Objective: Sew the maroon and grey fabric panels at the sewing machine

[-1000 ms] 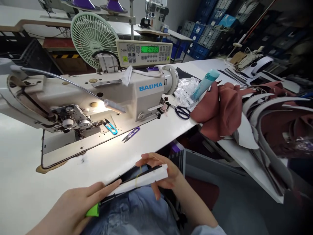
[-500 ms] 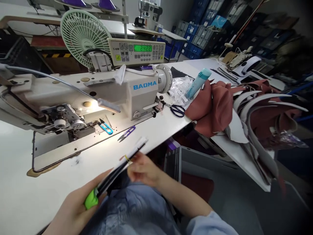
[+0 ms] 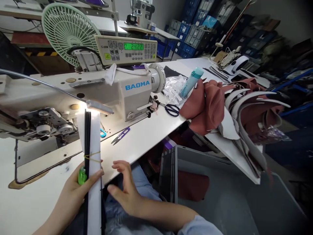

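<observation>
My left hand (image 3: 77, 192) is closed around a bundle of long white and black strips (image 3: 94, 195), held upright at the table's front edge. A thin yellow rubber band (image 3: 92, 156) crosses the bundle just above my fingers. Something bright green (image 3: 82, 176) shows beside the black strips, at my left hand. Just right of the bundle, my right hand (image 3: 126, 189) hangs with thumb and fingers apart and nothing in it. Behind the bundle, blue thread snips (image 3: 103, 133) are mostly hidden. Purple thread snips (image 3: 120, 136) lie on the table to the right.
A sewing machine (image 3: 137, 93) with a lit lamp stands across the table. Dark-handled scissors (image 3: 171, 110), a teal bottle (image 3: 192, 81) and reddish-brown leather pieces (image 3: 207, 106) lie to the right. Below the table edge is a grey bin (image 3: 220, 156) with a reddish-brown piece inside.
The bundle has turned from slanted to upright, its far end now before the lamp. My right hand has come off the band area and opened. The view has shifted slightly right.
</observation>
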Demonstrator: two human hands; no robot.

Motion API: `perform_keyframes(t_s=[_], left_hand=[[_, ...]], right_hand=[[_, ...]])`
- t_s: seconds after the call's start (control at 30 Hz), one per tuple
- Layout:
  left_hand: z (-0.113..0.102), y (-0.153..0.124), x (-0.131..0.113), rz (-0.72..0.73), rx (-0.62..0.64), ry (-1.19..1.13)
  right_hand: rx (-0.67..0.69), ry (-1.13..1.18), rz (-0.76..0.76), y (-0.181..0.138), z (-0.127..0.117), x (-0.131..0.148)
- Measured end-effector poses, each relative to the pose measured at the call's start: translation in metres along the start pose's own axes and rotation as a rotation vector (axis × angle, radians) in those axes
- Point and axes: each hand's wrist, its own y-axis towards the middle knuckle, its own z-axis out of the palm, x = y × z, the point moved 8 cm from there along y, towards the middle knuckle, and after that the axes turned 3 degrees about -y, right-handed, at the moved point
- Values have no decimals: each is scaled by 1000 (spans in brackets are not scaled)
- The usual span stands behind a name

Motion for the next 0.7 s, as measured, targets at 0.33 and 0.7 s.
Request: perform_keyframes(t_s=[0.33, 0.7], left_hand=[[68, 4, 2, -42, 297, -111], [102, 4, 5, -378, 749, -532]], right_hand=[[144, -311, 85, -41, -47, -47], [-593, -1243, -12, -6, -331, -18]])
